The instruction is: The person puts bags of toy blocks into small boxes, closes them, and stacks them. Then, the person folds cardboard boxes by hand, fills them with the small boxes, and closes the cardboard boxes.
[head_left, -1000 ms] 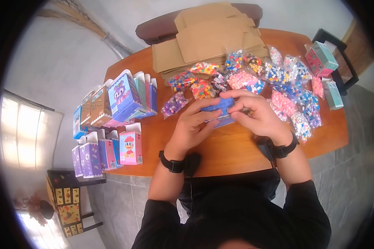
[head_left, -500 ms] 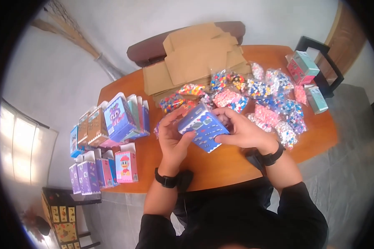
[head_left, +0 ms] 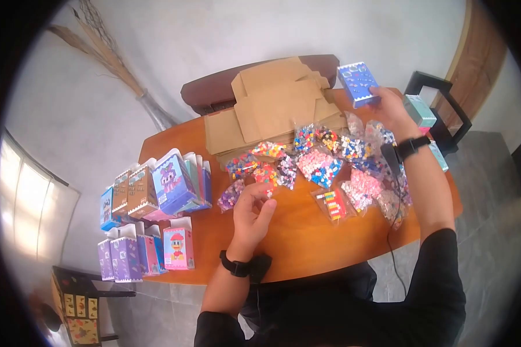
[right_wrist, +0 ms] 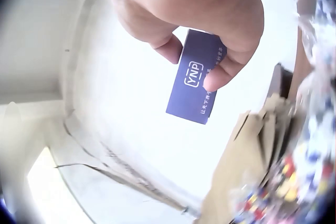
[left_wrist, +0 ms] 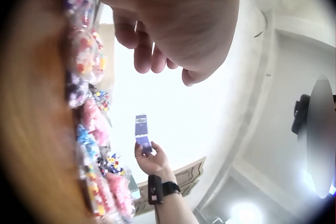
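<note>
A small blue box (head_left: 359, 84) is held up by my right hand (head_left: 392, 110) above the table's back right part. In the right wrist view the thumb and fingers of my right hand (right_wrist: 194, 8) pinch the box (right_wrist: 191, 77), whose end shows white "YNP" lettering. My left hand (head_left: 253, 220) hovers over the table near the bags of beads (head_left: 264, 173), its fingers loosely bent around nothing. The left wrist view shows my left hand (left_wrist: 173, 19) with nothing in it, and the raised blue box (left_wrist: 142, 129) in the distance.
Flattened brown cardboard (head_left: 278, 110) lies stacked at the back of the wooden table (head_left: 295, 243). Upright character boxes (head_left: 173, 182) stand in rows on the left. Several bead bags (head_left: 362, 188) cover the right half; mint boxes (head_left: 419, 111) are behind my right arm.
The blue box has gone from between both hands to up and right, in my right hand. My left hand has let go of it. A bag with coloured strips has come into view on the table.
</note>
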Motion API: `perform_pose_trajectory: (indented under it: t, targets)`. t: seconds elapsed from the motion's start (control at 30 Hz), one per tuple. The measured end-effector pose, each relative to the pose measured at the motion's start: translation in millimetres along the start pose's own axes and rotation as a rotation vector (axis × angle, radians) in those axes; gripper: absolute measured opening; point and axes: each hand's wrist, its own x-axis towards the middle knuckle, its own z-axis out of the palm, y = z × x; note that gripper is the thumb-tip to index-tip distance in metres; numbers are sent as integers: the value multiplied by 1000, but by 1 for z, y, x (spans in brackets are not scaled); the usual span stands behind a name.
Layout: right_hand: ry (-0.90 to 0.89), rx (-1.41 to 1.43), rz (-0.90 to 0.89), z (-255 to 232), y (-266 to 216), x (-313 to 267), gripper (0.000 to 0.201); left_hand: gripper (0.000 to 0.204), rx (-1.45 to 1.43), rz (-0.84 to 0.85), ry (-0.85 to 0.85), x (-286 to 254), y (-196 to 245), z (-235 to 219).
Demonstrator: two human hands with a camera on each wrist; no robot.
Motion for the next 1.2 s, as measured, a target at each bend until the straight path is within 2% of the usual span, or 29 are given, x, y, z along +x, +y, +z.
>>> perform_pose_trajectory:
  t: [0.07, 0.1, 0.17, 0.23, 0.3, 0.33, 0.37, 0.43, 0.47, 0.53, 0.57, 0.63, 0.67, 0.7, 0.77, 0.83, 0.9, 0.97, 1.03, 1.1, 1.13, 1.17, 1.2]
  targets:
    - [233, -204, 84, -26, 12, 42, 21, 26, 55, -8, -4, 1, -1, 1]
    - [231, -204, 75, -39, 21, 55, 21, 25, 58, -1, 2, 1, 0, 2]
    - [272, -218, 221, -60, 35, 79, 21, 24, 59, 21, 12, 2, -1, 3]
    - [259, -261, 228, -76, 40, 85, 26, 23, 99, 11, 10, 2, -4, 4]
    - [-30, -906, -110, -86, 45, 78, 40, 22, 109, 5, 10, 2, -4, 5]
    - [-236, -1367, -248, -78, 26, 67, 55, 21, 120, -7, 8, 2, -5, 6]
    - [-236, -1364, -254, -80, 28, 74, 55, 21, 124, -2, 10, 2, -5, 6]
    - [-369, -1591, -376, -85, 33, 88, 55, 21, 152, 33, 10, 3, -7, 6]
    - [-372, -1588, -381, -70, 28, 85, 55, 21, 156, 35, 12, 5, -6, 6]
    - [102, -660, 386, -43, 23, 78, 40, 21, 201, 54, -13, 5, -3, 5]
    - [99, -657, 395, -56, 32, 91, 40, 21, 205, 45, -14, 4, -3, 5]
    - [-320, -1715, -326, -71, 37, 105, 45, 21, 228, 80, -11, 5, -3, 5]
    - [-334, -1450, -323, -70, 36, 101, 51, 21, 229, 70, -12, 6, -2, 6]
    - [-343, -1449, -311, -68, 38, 96, 51, 20, 217, 69, -13, 5, -2, 6]
    - [0, -879, -69, -8, 17, 49, 52, 20, 212, 50, 4, 5, 0, 6]
    - [-93, -952, -85, 11, 15, 27, 52, 20, 234, 117, -4, 6, 0, 6]
    - [-305, -986, -227, 53, 10, -34, 47, 20, 247, 119, -17, 6, -2, 4]
    - [-546, -795, -63, 82, 18, -78, 43, 20, 249, 63, -34, 6, 1, 2]
    - [-556, -605, 86, 116, 28, -131, 43, 20, 257, -17, 4, 3, 12, 1]
    - [-639, -676, 122, 133, 40, -169, 46, 25, 440, 3, 131, 8, 37, -6]
    - [-684, -801, -20, 133, 46, -179, 46, 25, 460, -6, 157, 2, 46, -13]
    - [-712, -795, -24, 131, 51, -186, 46, 28, 655, 82, 217, -3, 54, -22]
    - [-663, -700, 65, 128, 55, -191, 46, 31, 849, 171, 272, -9, 61, -32]
